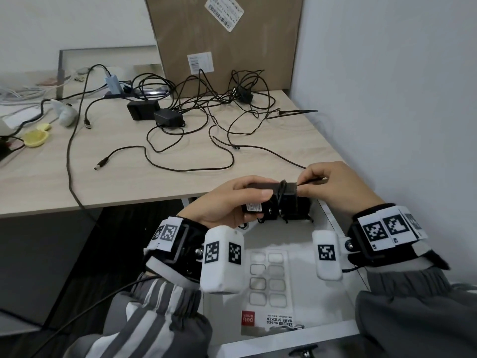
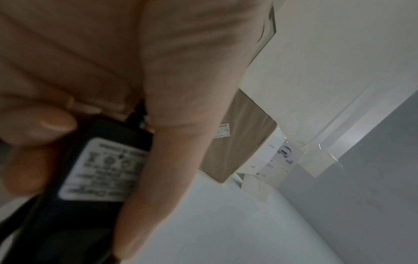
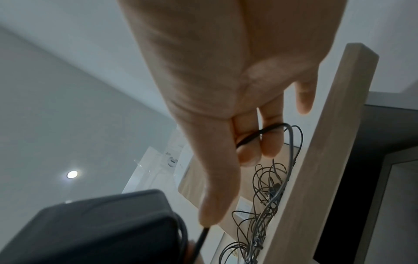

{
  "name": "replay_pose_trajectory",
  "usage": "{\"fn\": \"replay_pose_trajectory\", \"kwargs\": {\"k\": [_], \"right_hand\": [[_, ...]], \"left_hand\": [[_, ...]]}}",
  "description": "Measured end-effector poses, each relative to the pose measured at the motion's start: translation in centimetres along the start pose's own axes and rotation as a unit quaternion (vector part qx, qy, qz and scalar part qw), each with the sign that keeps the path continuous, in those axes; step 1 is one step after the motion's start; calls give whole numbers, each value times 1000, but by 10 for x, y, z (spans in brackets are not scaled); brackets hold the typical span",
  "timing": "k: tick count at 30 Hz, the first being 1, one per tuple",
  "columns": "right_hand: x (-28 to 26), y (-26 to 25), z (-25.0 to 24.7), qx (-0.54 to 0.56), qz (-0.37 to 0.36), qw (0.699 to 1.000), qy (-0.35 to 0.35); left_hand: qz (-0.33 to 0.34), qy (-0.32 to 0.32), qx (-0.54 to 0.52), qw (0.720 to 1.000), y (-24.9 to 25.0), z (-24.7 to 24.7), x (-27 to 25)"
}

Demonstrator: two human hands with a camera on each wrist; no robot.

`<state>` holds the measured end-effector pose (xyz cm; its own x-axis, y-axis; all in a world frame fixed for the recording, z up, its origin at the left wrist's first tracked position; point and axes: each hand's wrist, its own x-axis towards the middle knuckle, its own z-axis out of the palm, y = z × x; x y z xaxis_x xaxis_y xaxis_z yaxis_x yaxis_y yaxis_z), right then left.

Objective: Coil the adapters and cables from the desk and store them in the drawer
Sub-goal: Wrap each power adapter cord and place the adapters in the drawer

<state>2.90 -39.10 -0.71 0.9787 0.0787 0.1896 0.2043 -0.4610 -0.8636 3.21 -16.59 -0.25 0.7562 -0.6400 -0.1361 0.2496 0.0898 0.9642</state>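
Observation:
My left hand (image 1: pixel 232 200) grips a black power adapter (image 1: pixel 260 200) with a white label (image 2: pixel 101 169), held over the open white drawer (image 1: pixel 333 218). A turn of its thin black cable (image 1: pixel 281 192) is wrapped round the adapter's body. My right hand (image 1: pixel 330 187) pinches that cable (image 3: pixel 260 134) just right of the adapter (image 3: pixel 95 226); the rest runs back onto the desk (image 1: pixel 180 156). Two more black adapters (image 1: pixel 154 112) and a tangle of black cables (image 1: pixel 219 104) lie on the desk. Another dark adapter (image 1: pixel 296 213) sits at the drawer's back.
A large cardboard box (image 1: pixel 224 42) leans on the wall behind the cables. A sticker sheet (image 1: pixel 268 280) lies in the drawer. A USB cable (image 1: pixel 87 122), a yellow dish (image 1: pixel 34 138) and a white object (image 1: pixel 65 113) lie at the desk's left. A wall bounds the right.

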Motion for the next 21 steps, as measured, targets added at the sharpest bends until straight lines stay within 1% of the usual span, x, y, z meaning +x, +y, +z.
{"fn": "replay_pose_trajectory", "kwargs": {"k": [2,5,10,13,16,21], "right_hand": [[0,-1,1,-30,5,1000,8],[0,-2,1,-31,16,999,19],[-2,-5,0,23,29,999,34],[-4,-10,5,55,31,998,19],[-5,-12,9,63,23,998,-10],[-9,-18,13,101,-23,993,-55]], "left_hand": [[-14,2,28,1000,0,0,-2],[-31,13,66,997,1,1,-3],[-26,45,74,996,1,8,-3],[-23,65,95,993,-2,10,-1],[-17,108,147,983,-3,12,1],[34,181,158,970,-4,14,4]]}}
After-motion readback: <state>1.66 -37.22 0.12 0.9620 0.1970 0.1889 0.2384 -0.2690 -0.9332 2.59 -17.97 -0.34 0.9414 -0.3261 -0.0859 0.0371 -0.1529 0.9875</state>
